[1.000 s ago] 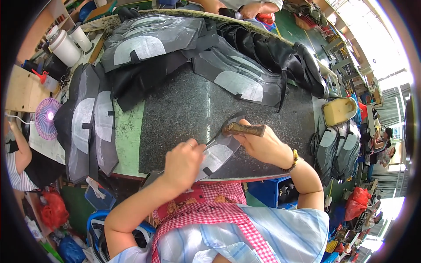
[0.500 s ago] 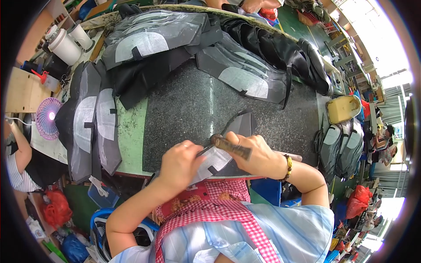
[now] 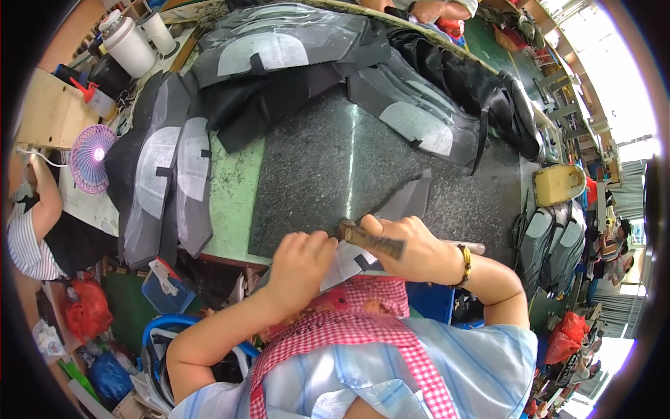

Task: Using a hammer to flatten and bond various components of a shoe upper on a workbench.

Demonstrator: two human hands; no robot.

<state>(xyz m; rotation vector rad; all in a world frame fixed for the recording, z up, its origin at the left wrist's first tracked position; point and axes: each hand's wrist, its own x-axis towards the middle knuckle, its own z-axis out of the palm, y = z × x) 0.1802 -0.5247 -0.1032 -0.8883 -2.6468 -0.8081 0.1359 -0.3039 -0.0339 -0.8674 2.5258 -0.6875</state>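
My right hand (image 3: 426, 253) is wrapped round a hammer (image 3: 377, 241); its worn brownish head shows in front of the fingers, and the pale handle end sticks out behind the wrist. My left hand (image 3: 301, 269) is closed, its curled fingertips at the edge of a dark grey leather-like piece (image 3: 410, 199) with a silvery light patch and a small black tab. This piece lies at the near edge of the dark speckled work slab (image 3: 300, 174), running under both hands. The hammer's end is close beside my left fingertips, which partly hide the piece's edge.
Stacks of similar dark panels lie at the left (image 3: 157, 167), the back (image 3: 279, 49) and the back right (image 3: 419, 115). Folded black sheets (image 3: 467, 87) line the far edge. A purple fan (image 3: 94, 157), a yellow container (image 3: 558, 183) and other people's arms surround the table.
The whole view has shifted, so the table sits slightly further right and up. My right hand still holds the hammer, and my left hand stays at the piece's edge.
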